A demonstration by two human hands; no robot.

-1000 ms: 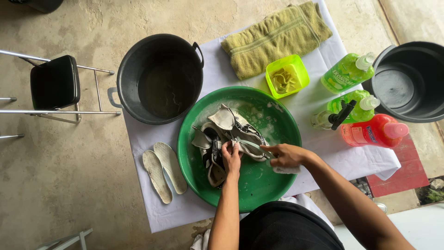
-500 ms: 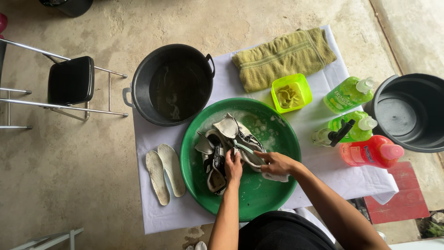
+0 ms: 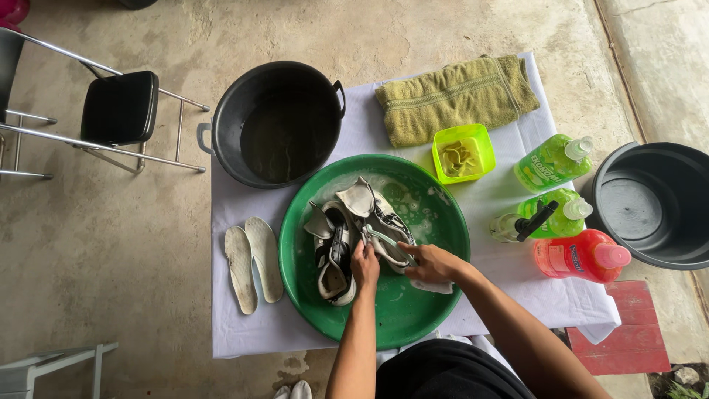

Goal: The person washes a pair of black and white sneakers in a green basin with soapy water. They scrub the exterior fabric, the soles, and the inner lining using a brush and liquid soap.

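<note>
A person's left hand grips a black-and-white shoe while the right hand closes on a second shoe beside it, both lying in soapy water in a green basin on the white-covered table. Beyond stand a black pot and a folded green towel.

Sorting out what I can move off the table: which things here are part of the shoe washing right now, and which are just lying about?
In use:
left hand on the shoes
right hand
green basin

Lying about:
insoles
black tub
towel
soap bottles
yellow-green container
chair
</note>
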